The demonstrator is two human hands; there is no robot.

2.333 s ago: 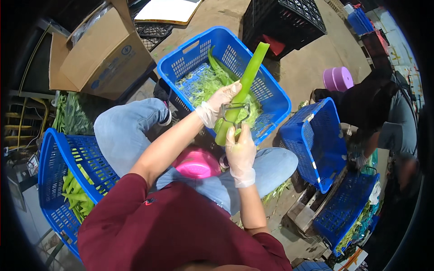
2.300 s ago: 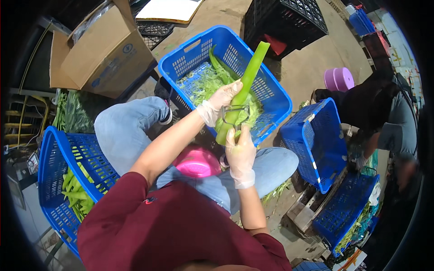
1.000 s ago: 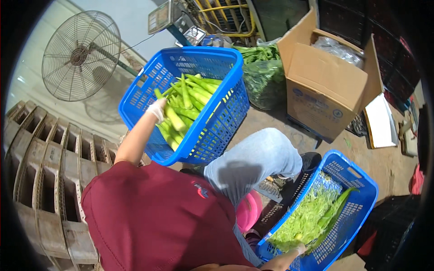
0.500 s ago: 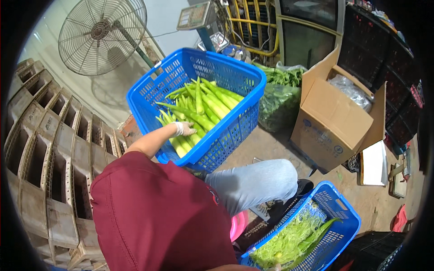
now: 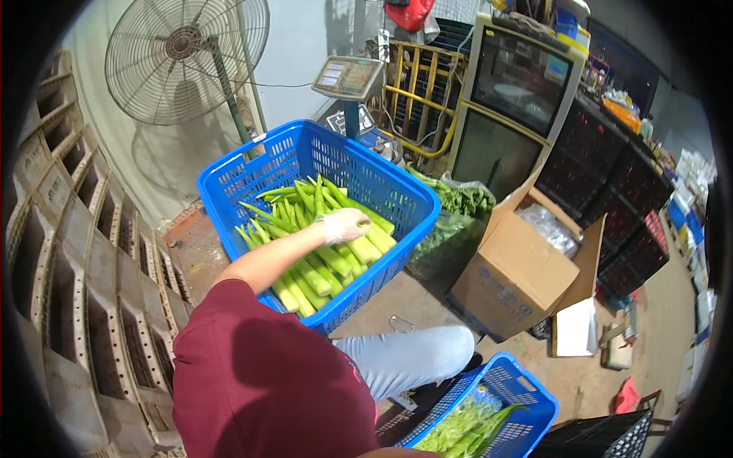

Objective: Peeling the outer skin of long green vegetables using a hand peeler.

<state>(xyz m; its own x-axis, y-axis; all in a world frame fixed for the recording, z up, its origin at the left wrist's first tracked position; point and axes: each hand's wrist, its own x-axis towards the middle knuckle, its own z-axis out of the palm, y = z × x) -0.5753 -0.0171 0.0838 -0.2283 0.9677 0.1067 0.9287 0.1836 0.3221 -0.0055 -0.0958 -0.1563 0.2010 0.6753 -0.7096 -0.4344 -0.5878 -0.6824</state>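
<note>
A large blue plastic basket holds a pile of peeled, light green celtuce stems with pointed tips. My left hand, in a thin whitish glove, reaches over the pile toward its right side. Its fingers are curled at the end of a celtuce stem; the fingertips are partly hidden. At the lower edge only a strip of my right forearm shows, and that hand is out of the picture. Beside my knee stands a smaller blue basket with pale green peelings and a long green stem.
An open cardboard box with clear plastic inside stands to the right, beside a bag of leafy greens. Behind the large basket are a scale and a standing fan. Stacked grey crates line the left; a black crate sits lower right.
My left hand has moved rightward across the stems, from the pile's near left to its right side. The view has shifted, showing more of the back and less of the smaller basket.
</note>
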